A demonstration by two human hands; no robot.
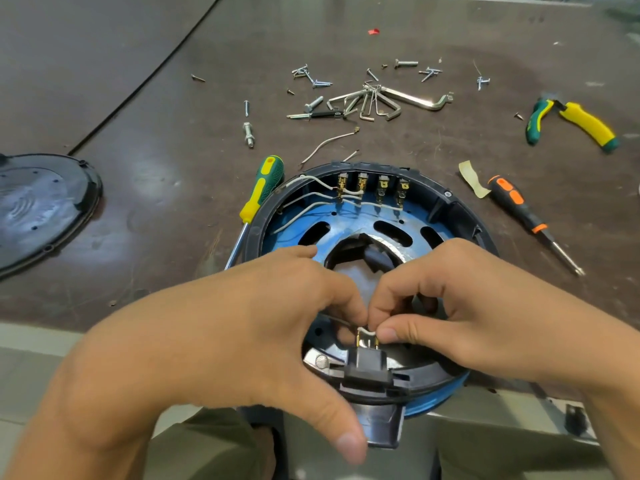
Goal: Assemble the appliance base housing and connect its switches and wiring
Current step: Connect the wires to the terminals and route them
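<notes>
Lying wide across the whole view is a brown table. At its near edge, at 6 o'clock, sits the round base, black on the rim and blue inside, part of it hanging over the edge. A dark oval lid lies at 9 o'clock, well apart from the base.

The left hand comes in from 7 o'clock and the right hand from 4 o'clock. They meet over the near side of the base. The fingertips of both hands are pinched close on a small white wire, right above a black plug part with brass tabs. The left thumb sticks out low and holds nothing.

At the far side of the base, at 12 o'clock, four switches stand in a row, with white wires running off to the left.

A green and yellow screwdriver touches the base rim at 10 o'clock. An orange and black screwdriver lies at 2 o'clock, and pliers lie further out. A bunch of hex keys and loose screws lie at 12 o'clock, far back.
</notes>
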